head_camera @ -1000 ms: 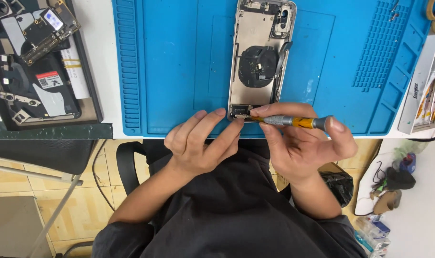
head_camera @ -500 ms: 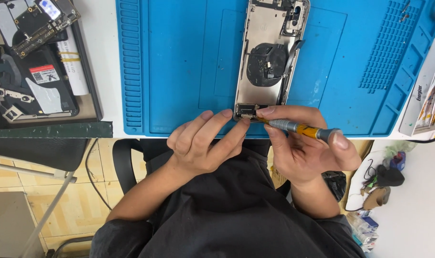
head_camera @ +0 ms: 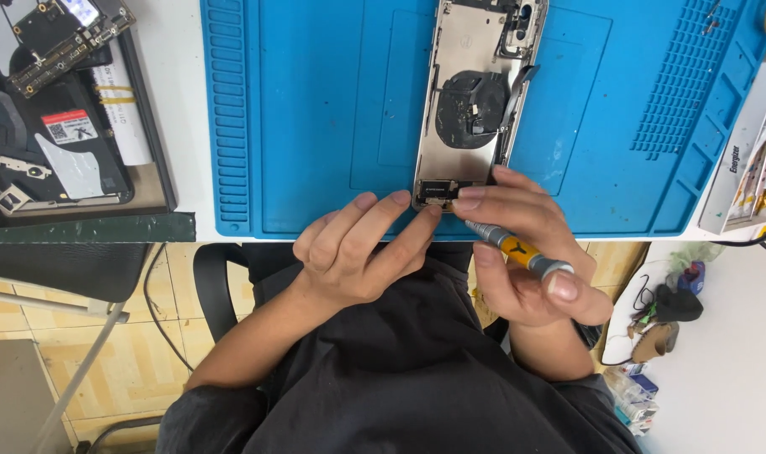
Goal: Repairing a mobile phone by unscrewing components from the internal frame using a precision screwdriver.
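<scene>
My right hand (head_camera: 526,252) grips a small screwdriver (head_camera: 517,250), tip at the near end of the opened phone (head_camera: 475,101). The phone's long axis runs away from me; my left hand (head_camera: 358,252), holding nothing, steadies that end with its fingertips.

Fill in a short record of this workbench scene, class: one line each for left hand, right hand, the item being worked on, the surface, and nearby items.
Left hand: left hand rests fingertips at the bottom edge of the opened phone housing.
Right hand: right hand grips a small screwdriver, tip at the housing's bottom end.
Surface: blue mat.
Nearby: dark tray of phone parts, far left.
</scene>
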